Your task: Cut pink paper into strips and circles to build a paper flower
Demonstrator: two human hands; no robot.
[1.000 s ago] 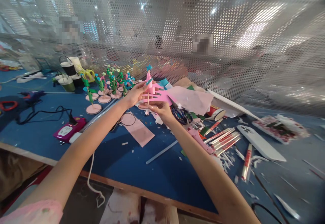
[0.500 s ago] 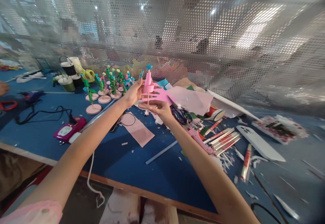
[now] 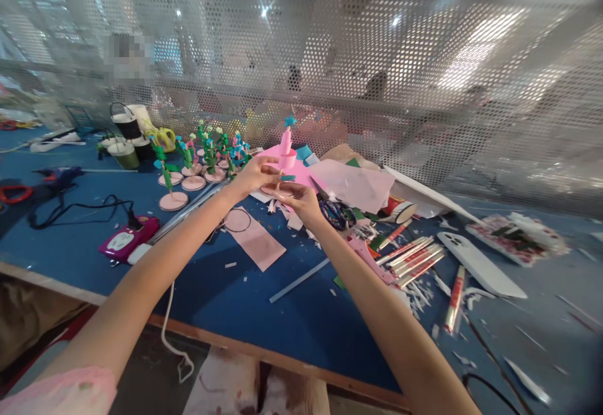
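Observation:
A small pink paper tree (image 3: 286,154) spirals up a thin stick with a blue star (image 3: 289,121) at its top. The stick rises from a round pink base (image 3: 271,190). My right hand (image 3: 301,200) grips this base from below and the right. My left hand (image 3: 254,175) is closed in a pinch with a small teal paper piece (image 3: 287,177) at its fingertips, close beside the lower stick. Whether the piece touches the stick, I cannot tell.
Finished green paper plants (image 3: 211,151) on round bases stand to the left. A purple power socket (image 3: 129,239) with cords lies nearer. Scissors (image 3: 335,211), a pink glue gun (image 3: 370,258), wrapped sticks (image 3: 412,261) and a white phone (image 3: 483,264) lie right. A perforated metal screen (image 3: 358,88) stands behind.
My left hand has moved down from beside the pink tree's upper part to its lower stick, bringing the teal piece along. The tree has shifted slightly right and tilted a little.

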